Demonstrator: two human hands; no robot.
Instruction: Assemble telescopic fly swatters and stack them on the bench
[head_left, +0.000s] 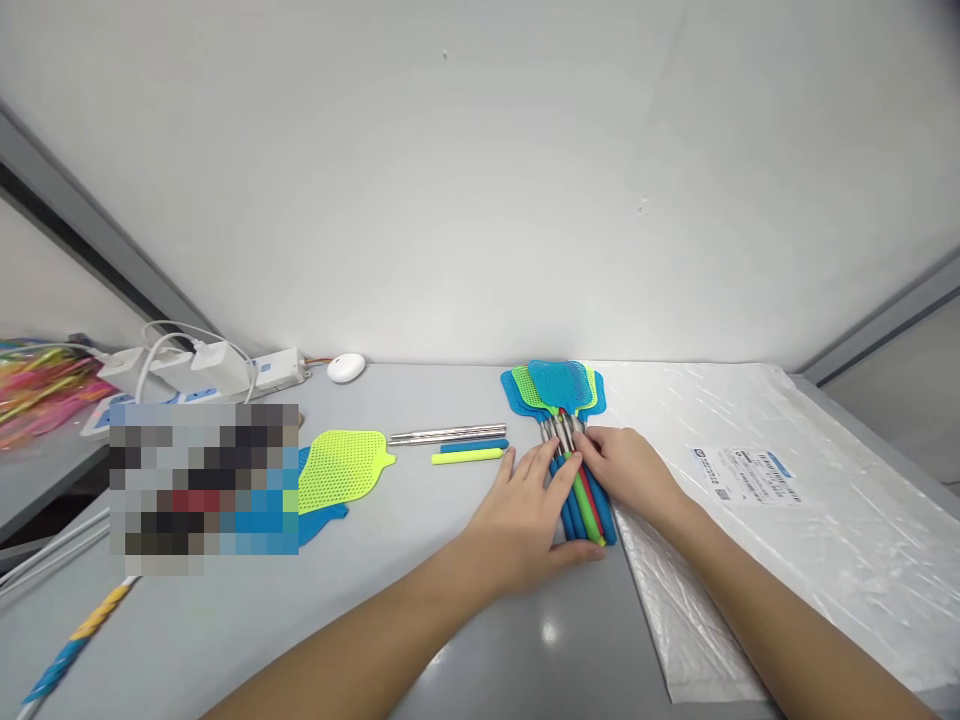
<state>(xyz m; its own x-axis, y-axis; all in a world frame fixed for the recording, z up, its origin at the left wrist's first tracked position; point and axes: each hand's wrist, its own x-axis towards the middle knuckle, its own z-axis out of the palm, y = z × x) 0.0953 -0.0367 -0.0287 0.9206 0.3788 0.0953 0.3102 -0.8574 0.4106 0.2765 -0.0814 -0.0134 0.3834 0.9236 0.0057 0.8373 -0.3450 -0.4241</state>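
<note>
A bundle of fly swatters (561, 386) lies on the table, with blue and yellow-green mesh heads at the far end. Their metal rods run back to blue, green and red handles (585, 500). My left hand (529, 510) rests across the left side of the handles, fingers stretched and apart, thumb near the handle ends. From the right, my right hand (634, 468) grips the bundle around the rods and upper handles; some of its fingers are hidden beneath.
Left of my hands lie loose metal rods (450, 436), a yellow-green handle tube (469, 456) and a yellow-green swatter head (341, 468). A white plastic bag (750, 570) covers the right side. Power strips and cables (217, 368) stand at the left. A blurred patch hides part there.
</note>
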